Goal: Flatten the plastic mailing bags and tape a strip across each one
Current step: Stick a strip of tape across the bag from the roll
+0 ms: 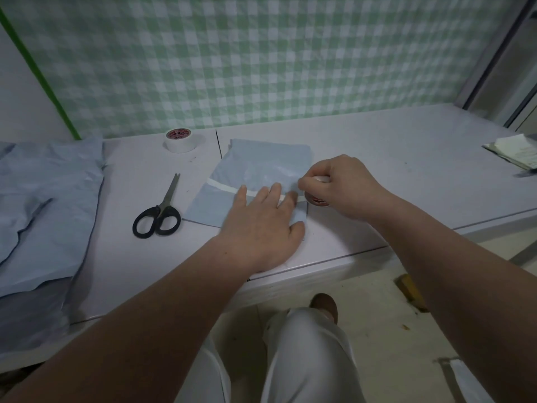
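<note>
A light blue mailing bag (261, 167) lies flat on the table in front of me. A white tape strip (223, 186) runs across it from its left edge toward the right. My left hand (261, 225) lies flat on the bag's near right part, fingers straight, pressing on the strip. My right hand (340, 184) grips a small tape roll (316, 200) at the bag's right edge, fingers curled over it. The roll is mostly hidden under that hand.
Black-handled scissors (159, 213) lie left of the bag. A second white tape roll (180, 140) stands near the checked wall. A pile of blue bags (49, 205) covers the table's left end. Papers (517, 152) sit at the far right. The table edge (334, 266) is close to my knees.
</note>
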Motion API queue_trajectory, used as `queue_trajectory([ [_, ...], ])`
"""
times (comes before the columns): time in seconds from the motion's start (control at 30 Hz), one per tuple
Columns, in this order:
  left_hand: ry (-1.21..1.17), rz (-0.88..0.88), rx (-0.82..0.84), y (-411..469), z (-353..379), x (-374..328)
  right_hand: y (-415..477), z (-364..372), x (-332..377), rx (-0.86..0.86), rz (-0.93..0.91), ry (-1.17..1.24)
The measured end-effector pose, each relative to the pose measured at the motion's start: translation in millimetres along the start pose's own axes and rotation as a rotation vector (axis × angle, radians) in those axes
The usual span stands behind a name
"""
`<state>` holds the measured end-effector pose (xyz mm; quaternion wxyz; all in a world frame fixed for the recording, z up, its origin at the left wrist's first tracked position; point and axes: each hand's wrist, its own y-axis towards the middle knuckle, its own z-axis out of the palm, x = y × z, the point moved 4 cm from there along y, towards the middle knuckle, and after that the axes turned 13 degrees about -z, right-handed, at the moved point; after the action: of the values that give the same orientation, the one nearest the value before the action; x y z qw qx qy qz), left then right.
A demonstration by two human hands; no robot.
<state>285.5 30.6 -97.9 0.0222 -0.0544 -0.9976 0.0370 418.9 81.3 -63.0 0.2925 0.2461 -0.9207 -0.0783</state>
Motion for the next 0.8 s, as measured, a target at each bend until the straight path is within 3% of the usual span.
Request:
queue_trajectory([
  [0.23,0.0,-0.028,0.016,1,3,-6,-2,9,0,-0.056,0.013,0.01],
  [0.6,-0.03,-0.058,0.078,3,4,-6,-11,24,2,-0.317,0.105,-0.108],
  [0.8,-0.049,-0.053,0.041,1,4,-2,-12,28,13,-0.362,0.059,-0.306],
])
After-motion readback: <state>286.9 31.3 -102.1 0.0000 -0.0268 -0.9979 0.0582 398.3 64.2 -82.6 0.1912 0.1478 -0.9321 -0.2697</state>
